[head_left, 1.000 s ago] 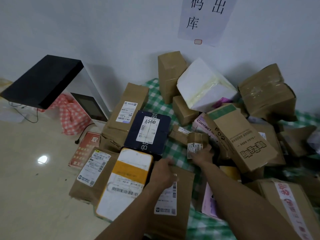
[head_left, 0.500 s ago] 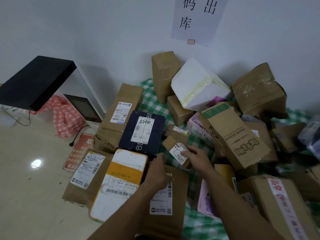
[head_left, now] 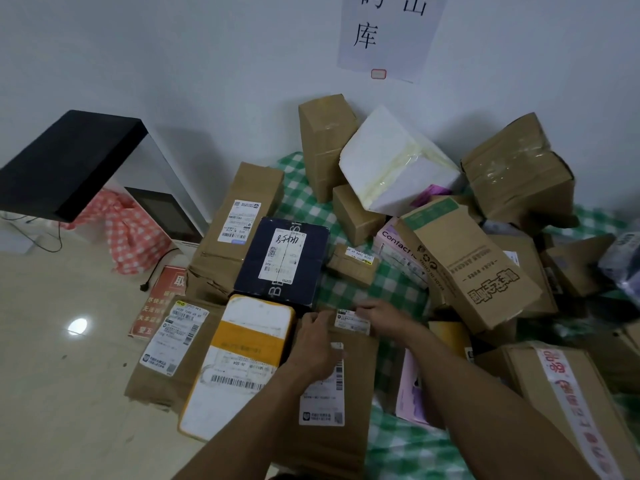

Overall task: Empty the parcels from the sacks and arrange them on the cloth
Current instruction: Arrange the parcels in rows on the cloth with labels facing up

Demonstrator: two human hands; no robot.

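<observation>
Parcel: small brown cardboard parcel [head_left: 351, 322] with a white printed label on its upper face; the fingers hide most of its body.
Direction: the label faces up, and the long axis runs left to right across the view, from one hand to the other.
Place: at the far end of a flat brown cardboard parcel [head_left: 329, 448], just in front of a dark blue box with a white label [head_left: 284, 261] and to the right of a white-and-yellow padded parcel [head_left: 239, 358]. I cannot tell whether it rests on the flat parcel or is just above it.
Grip, left: left hand [head_left: 317, 344] holds the left end, with its fingers curled at the edge.
Grip, right: right hand [head_left: 384, 318] holds the right end, with its fingers bent over the label's edge.
Hands: close together, with only the small parcel between them.
Cloth: green-and-white checked cloth [head_left: 349, 292] is spread on the floor against the wall, under the parcels.
Neighbours: a long brown carton [head_left: 242, 188] lies left of the blue box, with its long axis pointing to the wall. At the right there is a heap with a white foam box [head_left: 388, 157] and a tilted printed brown carton [head_left: 474, 271].
</observation>
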